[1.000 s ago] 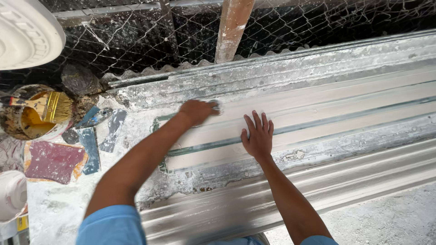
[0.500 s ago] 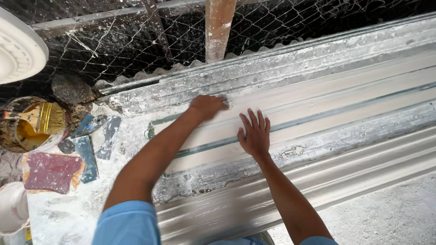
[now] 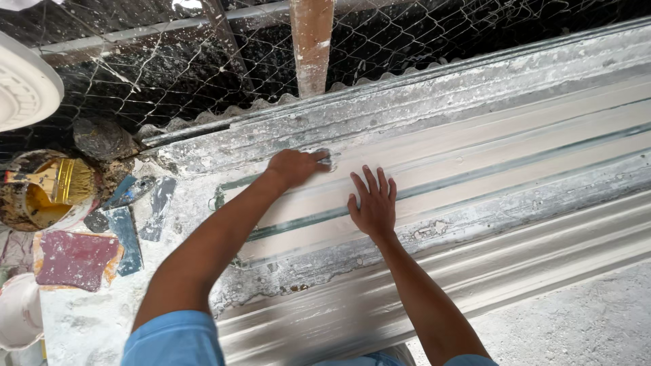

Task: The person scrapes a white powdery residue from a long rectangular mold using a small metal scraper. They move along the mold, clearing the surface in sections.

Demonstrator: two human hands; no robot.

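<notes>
Matt, chalky plaster moulding point(image 3: 475, 156); rusty wooden post point(image 3: 312, 41); wire mesh point(image 3: 169, 61).

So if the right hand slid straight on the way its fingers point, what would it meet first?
The right hand, flat on the long plaster mould, points up-screen; it would probably meet the mould's raised, crusted far edge first, then the wire mesh.
</notes>
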